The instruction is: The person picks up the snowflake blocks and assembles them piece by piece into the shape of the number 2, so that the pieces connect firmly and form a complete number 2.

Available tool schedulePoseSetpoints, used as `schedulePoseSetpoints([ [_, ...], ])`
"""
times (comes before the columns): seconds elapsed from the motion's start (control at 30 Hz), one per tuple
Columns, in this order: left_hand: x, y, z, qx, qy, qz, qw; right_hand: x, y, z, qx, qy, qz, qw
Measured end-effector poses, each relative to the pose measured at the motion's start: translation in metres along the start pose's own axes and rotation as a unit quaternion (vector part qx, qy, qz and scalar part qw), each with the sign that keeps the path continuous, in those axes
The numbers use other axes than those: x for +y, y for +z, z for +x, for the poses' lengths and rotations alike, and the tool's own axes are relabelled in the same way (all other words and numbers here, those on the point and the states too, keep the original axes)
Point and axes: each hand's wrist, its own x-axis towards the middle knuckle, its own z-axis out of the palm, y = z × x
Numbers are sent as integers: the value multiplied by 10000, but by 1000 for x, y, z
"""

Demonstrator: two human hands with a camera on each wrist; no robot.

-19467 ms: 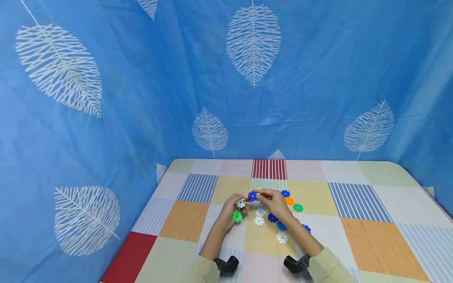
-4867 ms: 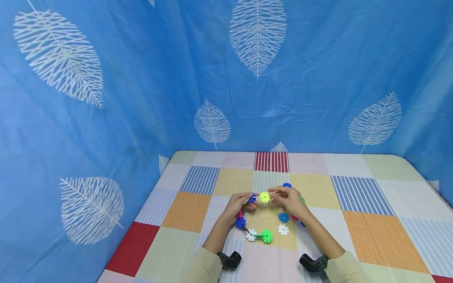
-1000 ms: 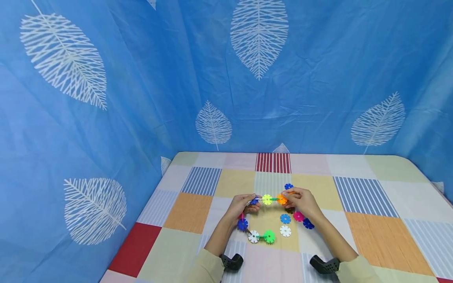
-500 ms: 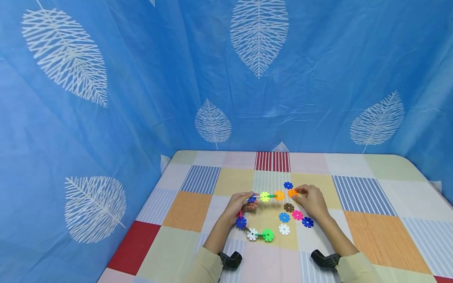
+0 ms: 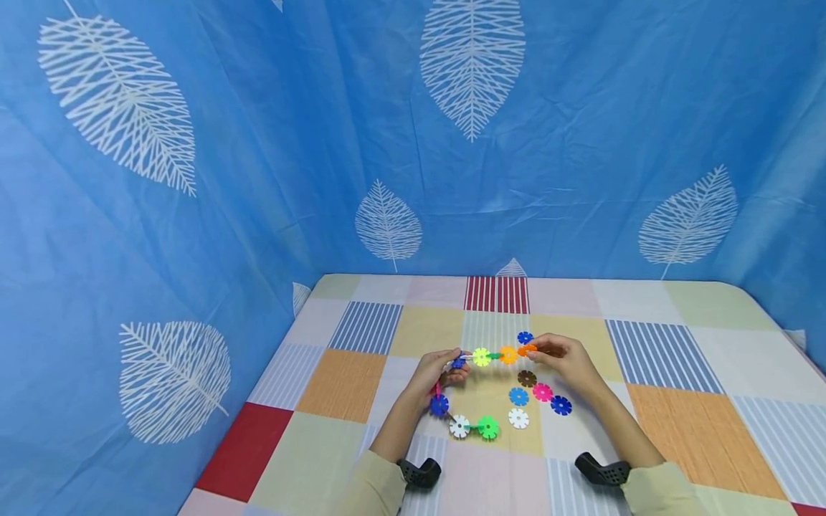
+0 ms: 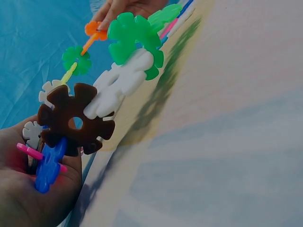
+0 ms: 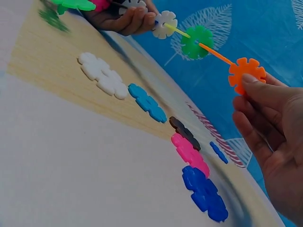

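Note:
A chain of notched snowflake discs bends from the left hand (image 5: 431, 374) in two arms. The left hand holds it near a dark blue disc (image 5: 458, 361). Its lower arm runs through another blue disc (image 5: 439, 405), a brown disc (image 6: 57, 116) and a white disc (image 5: 459, 427) to a light green disc (image 5: 488, 427). Along the upper arm come a yellow disc (image 5: 481, 357), a green disc (image 7: 193, 46) and an orange disc (image 5: 508, 355). Between thumb and fingers, the right hand (image 5: 571, 362) pinches another orange disc (image 7: 253, 66), its edge meeting the chain's orange disc.
Loose discs lie on the patchwork cloth (image 5: 658, 430) below the right hand: brown (image 5: 526, 378), light blue (image 5: 518, 396), pink (image 5: 543, 392), dark blue (image 5: 561, 405) and white (image 5: 519, 418). One more blue disc (image 5: 525, 337) lies behind the chain. A blue leaf-print curtain (image 5: 568, 179) hangs behind.
The right hand let go of the chain's orange disc, took a second orange disc from the right and brought it left to the chain's end. Over the longer span, the chain has grown.

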Motion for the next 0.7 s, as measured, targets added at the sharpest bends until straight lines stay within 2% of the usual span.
schedulePoseSetpoints([
  [0.23, 1, 0, -1, -180, 55, -71, 9998, 0, 2, -1, -10, -26, -41, 10000],
  [0.43, 0, 1, 0, -98, 69, -78, 9999, -1, 6, 0, -117, -570, -116, 9982],
  [0.7, 2, -1, -2, -119, 143, -33, 9998, -38, 16, -3, 69, -916, -1166, 9889],
])
